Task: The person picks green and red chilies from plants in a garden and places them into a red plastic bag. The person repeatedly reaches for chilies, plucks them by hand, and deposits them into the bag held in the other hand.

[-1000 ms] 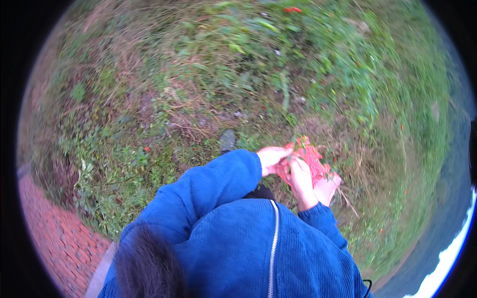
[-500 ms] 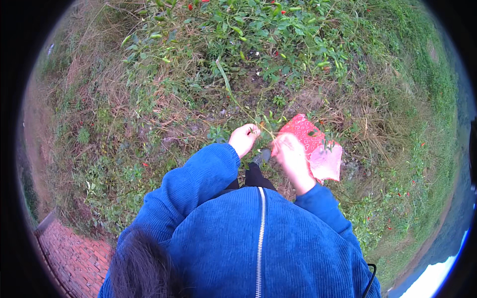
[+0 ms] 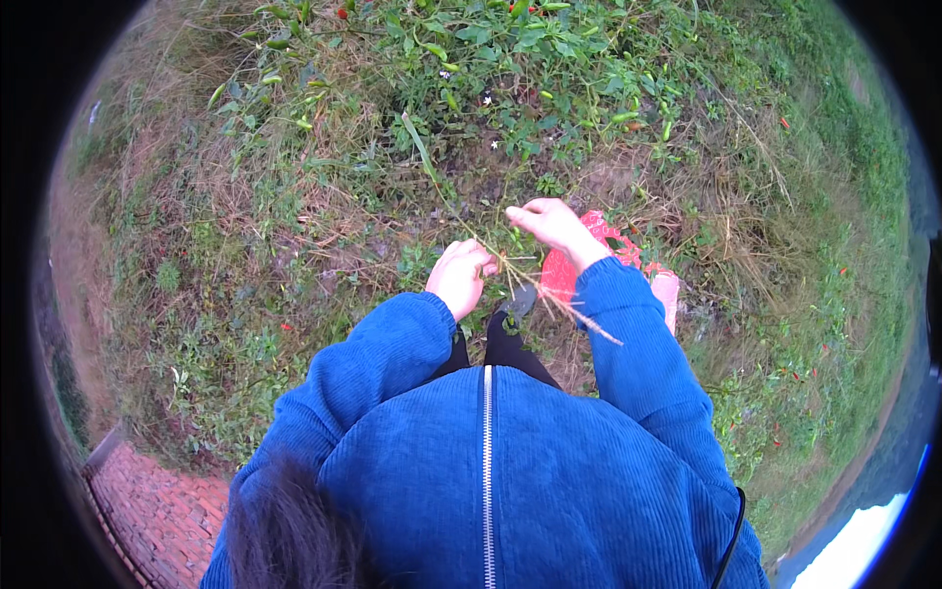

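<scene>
A long grass stalk [image 3: 530, 279] runs slantwise past my left hand, with a narrow green blade at its far end and a pale seed head at its near end. My left hand [image 3: 457, 279] is closed on the stalk, its fingertips bent round the thin stem. My right hand [image 3: 557, 230] is farther forward and to the right, thumb and fingers drawn together in a pinch; whatever they hold, if anything, is too small to make out. Beneath my right wrist lies a red patterned bag [image 3: 559, 273] with a pale pink part, partly hidden by my sleeve.
Chili plants [image 3: 530, 49] with green and red pods grow in front of me. Dry grass [image 3: 731, 226] and weeds cover the ground around. My grey shoe [image 3: 520, 300] shows below my hands. Red brick paving [image 3: 157, 510] lies at the lower left.
My right hand has left the stalk beside the bag and moved forward, above the bag's far edge. My left hand has shifted slightly left and keeps the stalk, whose seed head now shows.
</scene>
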`<state>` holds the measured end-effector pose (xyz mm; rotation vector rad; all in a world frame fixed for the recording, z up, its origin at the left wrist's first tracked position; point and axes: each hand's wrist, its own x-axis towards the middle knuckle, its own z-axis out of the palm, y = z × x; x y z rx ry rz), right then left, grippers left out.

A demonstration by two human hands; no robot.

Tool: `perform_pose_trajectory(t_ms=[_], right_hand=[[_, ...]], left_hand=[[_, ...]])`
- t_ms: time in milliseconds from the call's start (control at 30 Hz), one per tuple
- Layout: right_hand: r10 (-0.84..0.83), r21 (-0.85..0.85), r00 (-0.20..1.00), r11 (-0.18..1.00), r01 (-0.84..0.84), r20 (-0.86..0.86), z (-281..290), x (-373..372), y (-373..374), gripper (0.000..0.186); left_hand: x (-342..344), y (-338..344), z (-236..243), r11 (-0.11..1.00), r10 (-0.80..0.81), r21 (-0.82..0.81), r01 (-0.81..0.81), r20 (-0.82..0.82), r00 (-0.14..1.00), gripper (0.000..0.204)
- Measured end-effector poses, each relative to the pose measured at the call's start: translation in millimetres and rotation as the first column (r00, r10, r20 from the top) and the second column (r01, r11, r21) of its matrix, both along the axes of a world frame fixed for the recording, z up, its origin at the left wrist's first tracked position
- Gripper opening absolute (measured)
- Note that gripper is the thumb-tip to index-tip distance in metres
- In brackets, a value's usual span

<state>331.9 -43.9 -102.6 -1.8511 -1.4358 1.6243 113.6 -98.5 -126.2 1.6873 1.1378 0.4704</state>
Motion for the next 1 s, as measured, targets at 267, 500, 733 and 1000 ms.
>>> perform_pose_trajectory(t_ms=[267,500,733,1000], right_hand=[[0.082,-0.153,0.993,0.984,-0.094,-0.081,6,-13,-7,0.024],[0.229,0.352,0.972,0.907,-0.230,0.043,13,-7,-17,0.019],[0.055,0.570,0.998,0.821,-0.026,-0.033,49,-2,-20,0.009],[-0.405,-0.260,0.686,0.914,0.310,-0.605,94,-16,-2,0.016]], left_hand=[[0,10,53,0.980,-0.126,0.122,0.160,-0.253,0.959,0.022],[-7,14,52,0.992,-0.118,-0.079,0.103,-0.208,0.971,0.014],[-10,18,64,0.965,-0.027,-0.263,0.012,-0.055,0.998,0.009],[-20,8,32,0.927,-0.061,-0.375,-0.004,-0.161,0.985,0.015]])
